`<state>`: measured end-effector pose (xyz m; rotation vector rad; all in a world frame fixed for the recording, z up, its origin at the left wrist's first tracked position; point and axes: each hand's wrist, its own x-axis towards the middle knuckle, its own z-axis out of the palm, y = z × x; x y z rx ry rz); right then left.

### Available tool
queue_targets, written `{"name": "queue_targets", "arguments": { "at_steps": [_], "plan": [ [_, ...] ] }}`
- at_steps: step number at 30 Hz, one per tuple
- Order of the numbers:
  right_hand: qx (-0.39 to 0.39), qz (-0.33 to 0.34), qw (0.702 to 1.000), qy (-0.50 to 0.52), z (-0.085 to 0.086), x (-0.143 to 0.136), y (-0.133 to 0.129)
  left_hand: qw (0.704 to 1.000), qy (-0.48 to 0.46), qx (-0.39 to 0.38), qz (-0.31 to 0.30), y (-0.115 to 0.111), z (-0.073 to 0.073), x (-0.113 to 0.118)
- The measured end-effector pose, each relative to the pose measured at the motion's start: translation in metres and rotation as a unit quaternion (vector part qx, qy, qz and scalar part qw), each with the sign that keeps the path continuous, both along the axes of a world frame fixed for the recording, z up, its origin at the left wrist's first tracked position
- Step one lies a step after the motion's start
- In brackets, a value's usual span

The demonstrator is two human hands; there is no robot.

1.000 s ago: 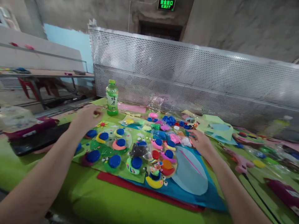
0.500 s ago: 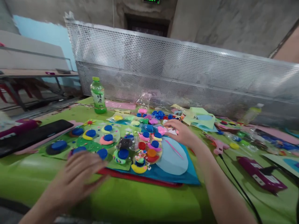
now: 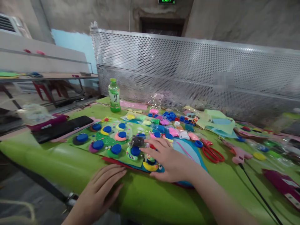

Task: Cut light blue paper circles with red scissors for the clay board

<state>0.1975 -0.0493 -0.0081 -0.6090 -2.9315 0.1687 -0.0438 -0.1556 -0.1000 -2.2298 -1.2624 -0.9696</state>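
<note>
Holding the right hand (image 3: 167, 159) wide, fingers apart, over the yellow snail (image 3: 148, 166), with tips near a blue cap (image 3: 135, 151) and a little black bag (image 3: 137, 141). Cannot tell if touching. Resting the left hand (image 3: 103, 187) flat at the edge of the green table (image 3: 150, 203), fingers close together. Farther left, on the green sheet (image 3: 139, 162), more snails (image 3: 114, 151). Farther right, red scissors (image 3: 213, 154).

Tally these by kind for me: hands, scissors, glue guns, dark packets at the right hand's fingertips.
Hands: 2 (left hand, right hand)
Red-handled scissors: 1
Pink glue gun: 1
Dark packet: 1
Total: 5
</note>
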Motion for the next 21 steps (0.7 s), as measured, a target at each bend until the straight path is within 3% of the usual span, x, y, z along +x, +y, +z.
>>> {"name": "queue_targets", "arguments": {
  "at_steps": [6,10,14,21],
  "plan": [
    [0.024,0.004,1.000,0.001,0.004,0.000,-0.003,1.000,0.005,0.008,0.028,0.004,-0.001,-0.005],
    [-0.007,-0.009,1.000,-0.014,0.000,0.001,-0.002,0.995,0.089,0.029,-0.020,0.012,0.013,-0.004],
    [-0.012,-0.009,0.999,-0.030,-0.004,0.001,-0.001,0.997,0.076,0.028,0.008,0.018,0.026,0.013],
    [0.057,-0.016,0.998,-0.007,0.007,0.004,0.002,0.996,0.073,0.018,-0.052,0.016,0.015,0.024]
  ]
}}
